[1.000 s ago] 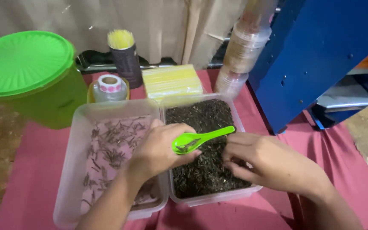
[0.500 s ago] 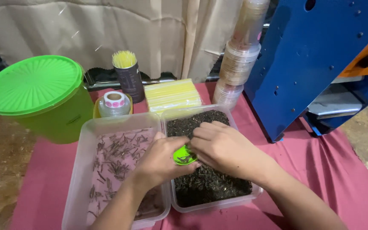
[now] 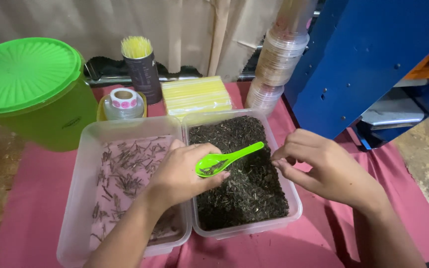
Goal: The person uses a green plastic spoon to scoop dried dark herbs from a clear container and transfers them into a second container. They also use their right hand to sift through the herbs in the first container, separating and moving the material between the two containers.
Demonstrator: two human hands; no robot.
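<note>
1. two clear tubs sit side by side: the right tub (image 3: 294, 198) is full of dark dried leaves (image 3: 244, 183), the left tub (image 3: 75, 208) has only a thin layer of sorted twigs (image 3: 125, 168), so most sorting seems left.
2. left hand (image 3: 182, 171) holds a green spoon (image 3: 227, 160) with a few bits over the leaves.
3. right hand (image 3: 323, 166) has fingertips pressed together near the spoon handle; whether they pinch something i cannot tell.
4. behind: green lidded bucket (image 3: 26, 74), yellow straws (image 3: 194, 94), stacked cups (image 3: 279, 59); nothing blocks the tubs.

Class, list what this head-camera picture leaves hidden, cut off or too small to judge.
- Left hand holds the green spoon; its palm side is hidden by its back.
- Right hand: what its fingers pinch is too small to tell.
- Stacked cups: top cut off by the frame edge.
- Left tray: near end hidden by the forearm.
</note>
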